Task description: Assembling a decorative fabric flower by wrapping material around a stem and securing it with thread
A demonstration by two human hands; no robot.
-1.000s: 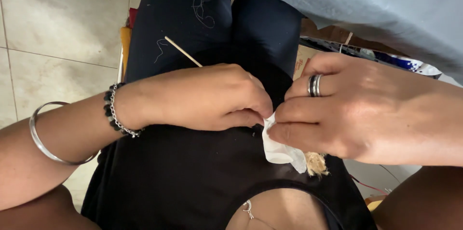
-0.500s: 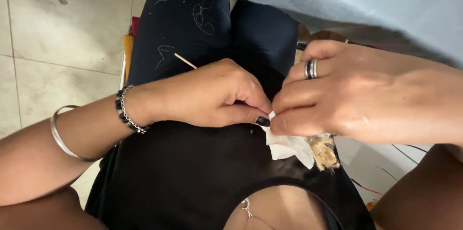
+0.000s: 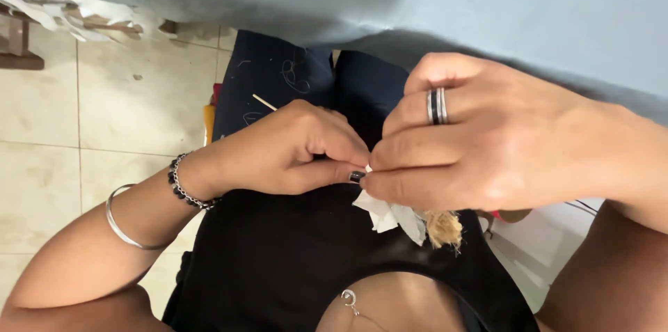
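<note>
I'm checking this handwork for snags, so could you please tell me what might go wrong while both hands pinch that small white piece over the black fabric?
The left hand and right hand pinch the white piece at one small spot, so it may tear or slip. The frayed tan tuft hanging below could shed onto the black fabric. The thin stick behind the left hand might get knocked off.
</note>
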